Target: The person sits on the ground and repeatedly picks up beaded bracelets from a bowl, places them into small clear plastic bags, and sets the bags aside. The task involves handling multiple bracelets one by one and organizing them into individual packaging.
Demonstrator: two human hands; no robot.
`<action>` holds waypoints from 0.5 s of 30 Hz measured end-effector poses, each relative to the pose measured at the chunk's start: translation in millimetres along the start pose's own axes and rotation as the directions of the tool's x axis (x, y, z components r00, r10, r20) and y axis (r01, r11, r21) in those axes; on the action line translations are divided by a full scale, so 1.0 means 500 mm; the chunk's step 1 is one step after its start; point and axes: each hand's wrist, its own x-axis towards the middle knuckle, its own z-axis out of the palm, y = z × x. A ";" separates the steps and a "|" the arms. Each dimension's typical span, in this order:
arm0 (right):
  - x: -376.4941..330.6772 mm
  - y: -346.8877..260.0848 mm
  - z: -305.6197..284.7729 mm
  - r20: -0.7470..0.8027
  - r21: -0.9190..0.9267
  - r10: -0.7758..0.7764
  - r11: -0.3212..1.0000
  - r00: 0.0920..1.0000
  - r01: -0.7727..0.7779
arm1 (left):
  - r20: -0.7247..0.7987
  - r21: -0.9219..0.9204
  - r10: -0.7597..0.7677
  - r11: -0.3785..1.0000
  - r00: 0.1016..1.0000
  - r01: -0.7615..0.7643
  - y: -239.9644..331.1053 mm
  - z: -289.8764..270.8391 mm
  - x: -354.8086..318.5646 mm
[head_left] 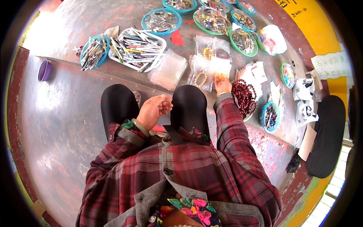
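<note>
My right hand [222, 85] reaches forward onto the low grey surface, its fingers closed on a small clear plastic bag [220, 68] with yellowish beads in it; glare washes out part of it. Next to it, more clear bags hold beaded bracelets: a pale yellow one [200, 79], a yellow one [208, 53] and a dark one [223, 54]. Just right of that wrist is a heap of dark red bead strings [244, 97]. My left hand [154, 109], with a pale bangle at the wrist, hovers over my lap between my knees. Its fingers are curled in, hiding whatever they may hold.
A stack of flat clear bags [168, 71] lies ahead, beside a white tray of pens [164, 44] and a blue basket of pens [107, 44]. Several round baskets of small bagged goods [162, 21] stand farther off. A purple bowl [44, 70] is at left, a blue basket [278, 120] at right.
</note>
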 end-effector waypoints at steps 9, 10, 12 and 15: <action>0.016 0.046 -0.013 -0.287 -0.341 -0.095 0.940 0.953 -0.009 | -0.011 -0.010 -0.023 1.000 1.000 0.023 -0.003 -0.003 0.000; 0.012 0.047 -0.014 -0.291 -0.370 -0.109 0.929 0.950 -0.006 | -0.006 -0.010 -0.021 1.000 1.000 0.021 -0.003 -0.002 0.000; -0.013 0.055 -0.005 -0.260 -0.448 -0.163 0.894 0.952 0.031 | -0.001 -0.012 -0.013 1.000 1.000 0.013 -0.001 -0.002 -0.003; -0.046 0.063 0.005 -0.196 -0.538 -0.282 0.831 0.939 0.137 | 0.005 -0.007 -0.005 1.000 1.000 0.005 0.000 0.002 -0.005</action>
